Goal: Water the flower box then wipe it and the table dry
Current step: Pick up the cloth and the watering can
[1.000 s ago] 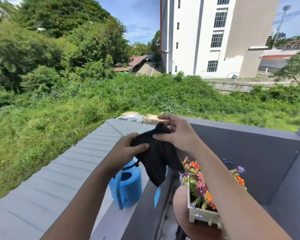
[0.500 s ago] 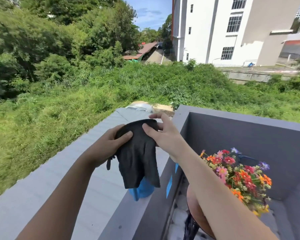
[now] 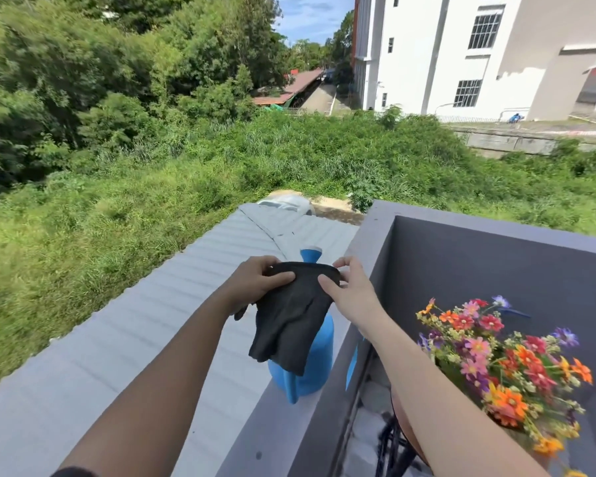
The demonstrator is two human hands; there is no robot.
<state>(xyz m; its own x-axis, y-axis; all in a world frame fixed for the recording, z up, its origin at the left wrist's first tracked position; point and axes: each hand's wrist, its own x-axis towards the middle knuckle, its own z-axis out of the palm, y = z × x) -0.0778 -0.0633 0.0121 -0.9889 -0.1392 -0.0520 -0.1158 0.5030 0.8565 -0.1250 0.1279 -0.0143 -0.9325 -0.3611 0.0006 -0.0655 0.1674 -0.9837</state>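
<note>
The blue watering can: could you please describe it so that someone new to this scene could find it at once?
Start at the grey balcony wall running away on the left. On its flat top stands the blue watering can, just behind the black cloth stretched between the left hand and right hand. It is the only bright blue plastic vessel there.

blue watering can (image 3: 307, 366) on ledge below hands, flowers (image 3: 506, 356) crowd right, grey wall (image 3: 496, 270) behind
</note>
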